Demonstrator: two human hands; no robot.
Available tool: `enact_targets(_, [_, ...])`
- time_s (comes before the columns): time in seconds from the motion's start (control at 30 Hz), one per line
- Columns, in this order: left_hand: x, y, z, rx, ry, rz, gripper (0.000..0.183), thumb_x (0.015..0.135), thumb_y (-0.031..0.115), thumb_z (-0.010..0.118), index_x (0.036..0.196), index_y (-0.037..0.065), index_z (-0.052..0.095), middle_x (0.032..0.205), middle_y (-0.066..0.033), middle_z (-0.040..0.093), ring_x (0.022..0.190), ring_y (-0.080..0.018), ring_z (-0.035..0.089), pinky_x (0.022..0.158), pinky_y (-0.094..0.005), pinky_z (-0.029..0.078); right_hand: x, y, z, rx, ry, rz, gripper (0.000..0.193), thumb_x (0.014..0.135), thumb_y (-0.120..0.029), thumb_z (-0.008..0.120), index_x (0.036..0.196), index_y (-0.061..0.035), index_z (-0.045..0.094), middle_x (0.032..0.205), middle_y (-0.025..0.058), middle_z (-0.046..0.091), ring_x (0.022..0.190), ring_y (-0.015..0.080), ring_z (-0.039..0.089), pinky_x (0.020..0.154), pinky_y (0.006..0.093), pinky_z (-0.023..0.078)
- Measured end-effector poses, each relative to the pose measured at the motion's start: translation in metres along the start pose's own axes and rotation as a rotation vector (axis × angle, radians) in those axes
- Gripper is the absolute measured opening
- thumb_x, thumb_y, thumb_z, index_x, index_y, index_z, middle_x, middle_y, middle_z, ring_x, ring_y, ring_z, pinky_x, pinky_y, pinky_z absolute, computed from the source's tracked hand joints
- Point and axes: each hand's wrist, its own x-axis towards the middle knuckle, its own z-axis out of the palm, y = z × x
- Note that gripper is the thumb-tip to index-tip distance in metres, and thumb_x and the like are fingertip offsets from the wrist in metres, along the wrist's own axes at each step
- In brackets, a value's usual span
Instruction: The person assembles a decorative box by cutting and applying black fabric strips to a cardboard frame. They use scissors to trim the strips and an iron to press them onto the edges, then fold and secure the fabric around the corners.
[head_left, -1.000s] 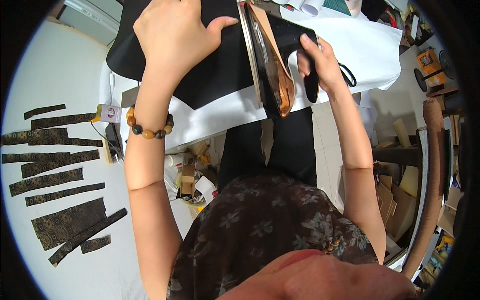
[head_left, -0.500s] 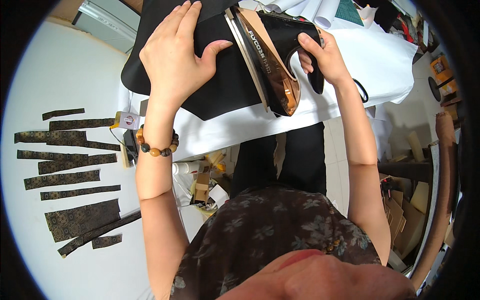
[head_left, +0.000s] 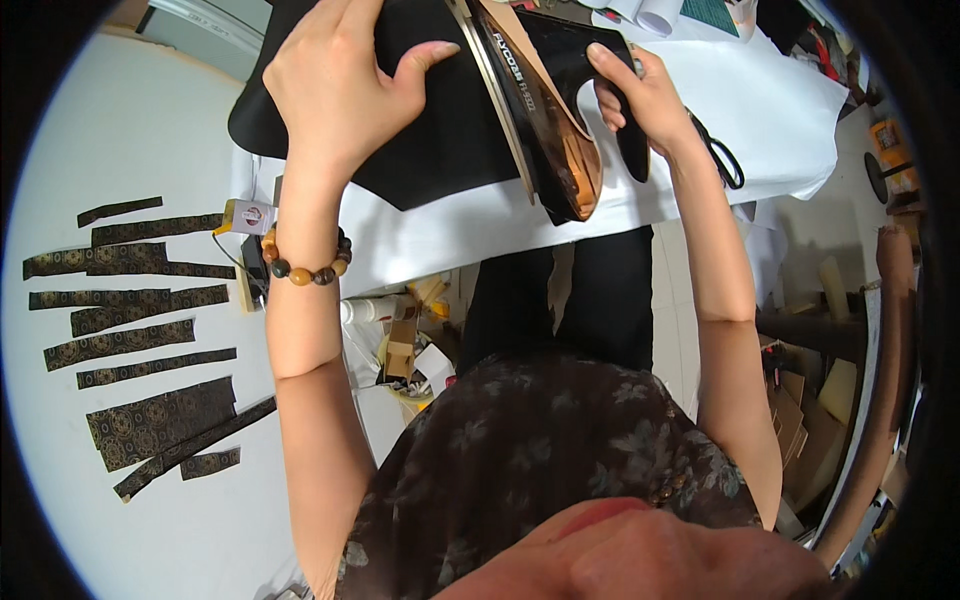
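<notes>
My left hand [head_left: 335, 85] lies on a piece of black fabric [head_left: 440, 140], its thumb stretched out to the right and its fingertips cut off by the upper edge of the picture. Around the handle of a black and copper-coloured clothes iron [head_left: 548, 120], my right hand [head_left: 645, 100] is closed. The iron is on the right part of the fabric, with its pale soleplate edge facing my left hand. Whether the soleplate presses flat everywhere cannot be made out. A pair of scissors [head_left: 728, 165] shows its black handle beside my right wrist.
A white cloth [head_left: 780, 130] covers the table under the fabric. Dark patterned fabric strips [head_left: 135, 357] lie on a white surface at left. White paper rolls [head_left: 658, 14] and a green mat [head_left: 708, 12] are at the back. Below the table edge stands a bin with scraps [head_left: 402, 350].
The whole view has shifted, so the fabric, iron and hands sit higher in the picture. More of the scissors' handle shows. My grip on the iron is the same.
</notes>
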Motion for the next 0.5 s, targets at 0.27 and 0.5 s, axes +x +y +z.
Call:
enact_targets(0.27, [-0.002,-0.002,0.002,0.004,0.015,0.008,0.063,0.067,0.025,0.082,0.12,0.0,0.06,0.119,-0.021,0.064,0.112,-0.0375,0.061,0.095,-0.0415,0.049,-0.004,0.002,-0.001,0.063,-0.047,0.169,0.043,0.093,-0.05,0.061,0.08,-0.0116,0.048,0.055,-0.0039,0.045,0.042,0.0047,0.043,0.041,0.0198,0.039])
enact_targets(0.5, [-0.006,0.0,0.005,-0.002,0.05,0.008,0.062,0.065,0.025,0.083,0.118,0.0,0.061,0.117,-0.0209,0.065,0.11,-0.0368,0.061,0.093,-0.0416,0.05,-0.003,0.037,-0.005,0.045,-0.015,0.368,0.039,0.09,-0.047,0.067,0.085,-0.0121,0.05,0.056,-0.0034,0.051,0.042,0.0034,0.049,0.04,0.0177,0.044])
